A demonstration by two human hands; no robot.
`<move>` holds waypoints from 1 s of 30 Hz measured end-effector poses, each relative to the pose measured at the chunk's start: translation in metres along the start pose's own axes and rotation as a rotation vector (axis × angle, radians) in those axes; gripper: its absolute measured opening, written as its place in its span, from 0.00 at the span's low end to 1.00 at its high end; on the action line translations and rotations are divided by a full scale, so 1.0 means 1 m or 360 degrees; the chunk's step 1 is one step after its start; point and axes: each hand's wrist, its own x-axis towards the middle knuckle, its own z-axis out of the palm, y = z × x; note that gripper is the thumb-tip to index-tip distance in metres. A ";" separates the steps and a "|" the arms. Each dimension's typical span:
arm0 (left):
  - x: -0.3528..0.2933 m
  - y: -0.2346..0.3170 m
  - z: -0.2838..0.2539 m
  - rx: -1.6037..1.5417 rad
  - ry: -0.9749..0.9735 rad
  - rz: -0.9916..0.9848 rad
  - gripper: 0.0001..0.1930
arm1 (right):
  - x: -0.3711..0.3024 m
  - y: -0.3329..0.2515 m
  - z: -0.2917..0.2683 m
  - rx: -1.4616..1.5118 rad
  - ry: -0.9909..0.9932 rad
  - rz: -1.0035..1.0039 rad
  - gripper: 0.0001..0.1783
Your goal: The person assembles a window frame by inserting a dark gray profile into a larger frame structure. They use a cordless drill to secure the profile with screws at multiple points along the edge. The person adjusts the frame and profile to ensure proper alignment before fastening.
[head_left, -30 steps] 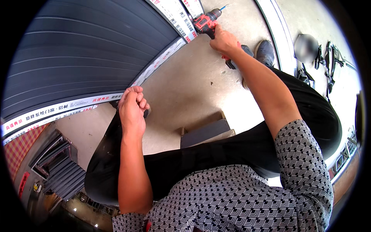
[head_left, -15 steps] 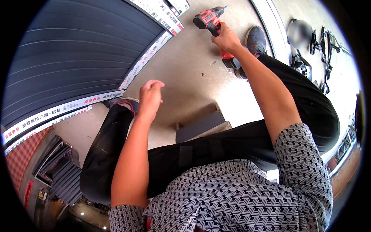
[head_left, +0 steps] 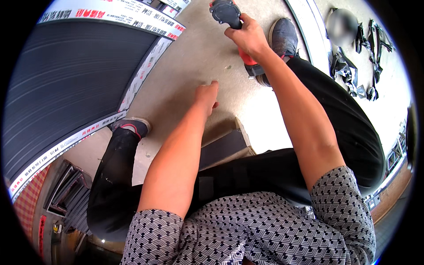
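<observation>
My right hand (head_left: 249,36) is wrapped round the grip of a red-and-black cordless drill (head_left: 225,12). The drill's front end is out of sight beyond the upper edge, and its battery end hangs below my hand near my right shoe. My left hand (head_left: 207,98) hovers over the floor with its fingers curled together; whatever they may hold is too small or hidden to make out. To the left stands a large dark grey ribbed panel (head_left: 75,66), framed by white strips with printed film (head_left: 152,55).
Beneath my legs is a low wooden stool-like piece with a dark top (head_left: 225,148). My left shoe (head_left: 134,126) is close to the panel's lower corner. Crumpled black wrapping (head_left: 346,73) lies on the floor at right, past a white strip (head_left: 311,35). Stacked dark profiles (head_left: 75,194) stand lower left.
My left hand has moved right and upward, away from the panel. The drill has shifted left and up with my right hand, and its front has left the view. The view itself has shifted slightly.
</observation>
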 end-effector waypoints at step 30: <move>0.027 0.011 -0.023 -0.1419 -0.0181 0.0102 0.07 | -0.047 -0.024 0.013 0.0282 -0.0087 -0.0055 0.12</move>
